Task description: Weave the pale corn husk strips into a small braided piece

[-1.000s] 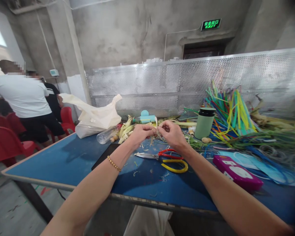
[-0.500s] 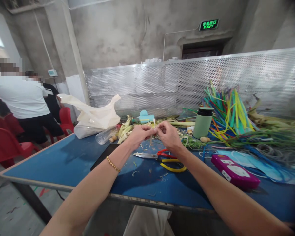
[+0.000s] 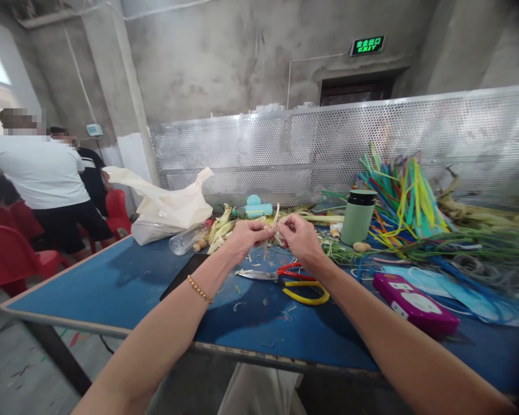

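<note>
Above the middle of the table, my left hand (image 3: 249,236) pinches a thin pale strip of corn husk (image 3: 277,212). My right hand (image 3: 301,235) is closed on the same strip, its fingertips close beside those of the left. One end of the strip sticks up between the hands and another bit hangs below; the gripped part is mostly hidden by the fingers. Beneath my right hand lie scissors with metal blades (image 3: 259,275) and red handles, beside a yellow-handled tool (image 3: 307,297). Corn husks (image 3: 219,230) lie beyond my left hand.
On the left are a plastic bag (image 3: 173,202), a clear bottle (image 3: 184,242) and a dark flat tablet-like object (image 3: 181,278). To the right stand a green jar (image 3: 357,223), colourful strips (image 3: 410,196) and a purple box (image 3: 415,302). Two people stand beyond red chairs (image 3: 8,248).
The upright end of the husk strip now stands taller and straighter between my fingers. My right hand has shifted slightly to the right.
</note>
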### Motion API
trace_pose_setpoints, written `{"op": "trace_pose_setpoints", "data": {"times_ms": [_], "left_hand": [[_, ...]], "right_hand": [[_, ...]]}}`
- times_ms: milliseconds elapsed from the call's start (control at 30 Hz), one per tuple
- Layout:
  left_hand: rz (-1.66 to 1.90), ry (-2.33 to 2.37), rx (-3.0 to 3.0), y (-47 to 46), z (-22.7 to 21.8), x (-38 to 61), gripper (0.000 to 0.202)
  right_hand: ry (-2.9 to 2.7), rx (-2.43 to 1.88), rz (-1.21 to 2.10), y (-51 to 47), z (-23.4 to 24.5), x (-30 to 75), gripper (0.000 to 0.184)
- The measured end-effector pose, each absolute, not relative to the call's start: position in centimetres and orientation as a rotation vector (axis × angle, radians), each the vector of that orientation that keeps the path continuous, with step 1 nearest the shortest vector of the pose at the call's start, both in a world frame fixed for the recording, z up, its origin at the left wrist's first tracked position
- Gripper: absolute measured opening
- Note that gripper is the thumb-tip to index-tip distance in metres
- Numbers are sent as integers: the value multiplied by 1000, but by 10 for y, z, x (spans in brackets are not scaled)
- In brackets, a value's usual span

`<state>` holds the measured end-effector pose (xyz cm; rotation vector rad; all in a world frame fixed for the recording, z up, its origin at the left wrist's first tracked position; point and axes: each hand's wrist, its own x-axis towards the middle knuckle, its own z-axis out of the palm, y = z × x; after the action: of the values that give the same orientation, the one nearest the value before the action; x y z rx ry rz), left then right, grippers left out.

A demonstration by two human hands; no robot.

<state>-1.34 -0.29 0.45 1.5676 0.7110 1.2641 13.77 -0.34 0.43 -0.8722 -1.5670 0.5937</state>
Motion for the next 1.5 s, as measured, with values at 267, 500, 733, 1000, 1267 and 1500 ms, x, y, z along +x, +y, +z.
{"op": "trace_pose_setpoints", "data": {"times_ms": [267,500,733,1000,1267,1500], "left_hand": [[1235,649,1586,3,1,-16,30],[1185,640,1544,3,2,-19,31],[1153,561,1271,0,7,-17,32],[1135,617,1442,-2,3,-13,33],[1263,678,1524,-5,2,-7,29],[1284,711,1620,-7,6,-8,32]], "right_hand": [[-1523,-868,690,-11,8,137,19],[-1599,-750,718,-9,9,139,28],[-1549,-776,625,-8,8,138,21],[-1568,-833,447,-5,7,139,22],[-1597,-814,446,-3,4,139,24],[-1538,-830,561,-2,2,139,31]]}}
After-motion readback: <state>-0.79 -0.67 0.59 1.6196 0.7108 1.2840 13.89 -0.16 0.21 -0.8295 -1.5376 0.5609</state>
